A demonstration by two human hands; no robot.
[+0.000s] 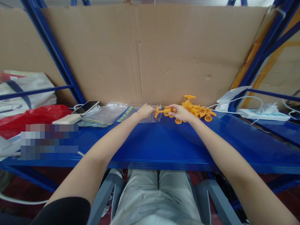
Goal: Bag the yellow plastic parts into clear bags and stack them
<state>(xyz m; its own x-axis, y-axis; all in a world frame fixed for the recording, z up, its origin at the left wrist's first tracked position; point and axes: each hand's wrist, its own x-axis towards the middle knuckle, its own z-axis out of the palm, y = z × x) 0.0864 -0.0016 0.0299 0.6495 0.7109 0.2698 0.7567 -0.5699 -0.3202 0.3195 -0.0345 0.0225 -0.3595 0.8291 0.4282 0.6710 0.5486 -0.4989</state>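
My right hand (180, 112) is closed around an orange plastic piece with a T-shaped handle (157, 112), the handle pointing left. A pile of similar orange pieces (198, 111), some with round cup-like ends, lies just behind and to the right of that hand. My left hand (145, 111) is at a clear plastic bag (153, 118) lying on the blue shelf, its fingers closed on the bag's edge; the fingertips are partly hidden. Left of it is a stack of flat clear bags (107, 114) with a colourful printed strip.
A phone (85, 107) with a white cable and a white power bank (67, 119) lie at left, near a red plastic bag (35, 117). At right sits a white power strip (263, 114). A cardboard panel (140, 53) stands behind the blue shelf (164, 147).
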